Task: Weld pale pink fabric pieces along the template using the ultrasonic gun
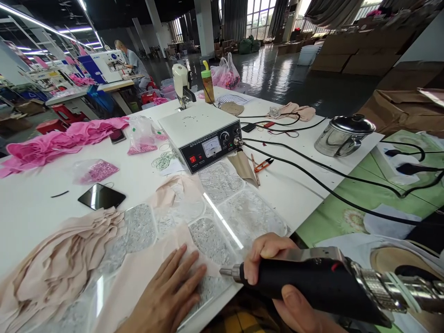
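My left hand [169, 286] lies flat with its fingers stretched out on a pale pink piece of fabric [138, 268]. Under the fabric is a clear template sheet [249, 212] with rounded shapes over a mottled grey surface. In my right hand [274, 259] is a black handheld ultrasonic tool [305, 273], its fingers wrapped round the body. The metal tip [227, 272] points left and is at the fabric's right corner; whether it touches I cannot tell. A heap of the same pale fabric [65, 254] lies at the left.
Behind the sheet stands a control box [208, 143] with a meter; black cables [305, 171] run right from it. Orange thread snips [264, 165], a phone [101, 196], a steel mug [343, 135] and pink fabric [62, 141] lie around. A person [133, 64] sits at a sewing machine far left.
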`<act>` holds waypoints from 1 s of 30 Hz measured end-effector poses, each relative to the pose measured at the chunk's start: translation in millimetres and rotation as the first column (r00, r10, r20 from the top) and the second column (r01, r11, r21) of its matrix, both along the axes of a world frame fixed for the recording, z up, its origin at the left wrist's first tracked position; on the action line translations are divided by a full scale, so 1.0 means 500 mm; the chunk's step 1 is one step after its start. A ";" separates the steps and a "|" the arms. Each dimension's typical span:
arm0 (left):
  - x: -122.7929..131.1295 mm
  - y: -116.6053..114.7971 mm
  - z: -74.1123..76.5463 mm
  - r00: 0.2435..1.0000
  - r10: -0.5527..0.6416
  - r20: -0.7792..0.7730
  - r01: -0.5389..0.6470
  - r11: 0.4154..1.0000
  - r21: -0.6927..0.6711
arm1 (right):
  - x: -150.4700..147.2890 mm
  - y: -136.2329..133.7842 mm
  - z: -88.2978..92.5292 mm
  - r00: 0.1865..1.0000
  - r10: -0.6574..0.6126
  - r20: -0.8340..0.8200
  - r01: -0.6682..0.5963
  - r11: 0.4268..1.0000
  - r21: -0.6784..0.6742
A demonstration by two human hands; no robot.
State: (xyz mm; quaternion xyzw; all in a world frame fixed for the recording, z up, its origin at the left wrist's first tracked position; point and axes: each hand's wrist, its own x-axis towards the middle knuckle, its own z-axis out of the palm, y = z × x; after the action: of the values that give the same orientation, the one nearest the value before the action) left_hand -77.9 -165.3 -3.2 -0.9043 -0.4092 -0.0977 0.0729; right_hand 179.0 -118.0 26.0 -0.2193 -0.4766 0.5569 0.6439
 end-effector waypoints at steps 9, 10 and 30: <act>0.009 -0.005 -0.005 1.000 0.013 -0.008 -0.013 1.000 0.016 | -0.042 0.054 -0.011 0.992 -0.002 -0.124 0.010 0.998 0.066; 0.008 -0.004 -0.006 1.000 0.012 -0.011 -0.012 1.000 0.018 | -0.060 0.069 -0.013 0.989 0.010 -0.144 0.004 0.996 0.094; 0.049 0.003 -0.010 0.983 0.003 0.185 -0.024 0.993 0.113 | -0.178 0.143 -0.047 0.977 0.089 -0.194 -0.065 0.990 0.128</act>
State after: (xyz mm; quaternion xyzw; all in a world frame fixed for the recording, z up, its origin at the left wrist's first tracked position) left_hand -53.3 -163.7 -8.0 -0.8829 -0.4139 -0.2041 0.0869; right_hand 90.2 -46.3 2.4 -0.1043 -0.4506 0.5709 0.6784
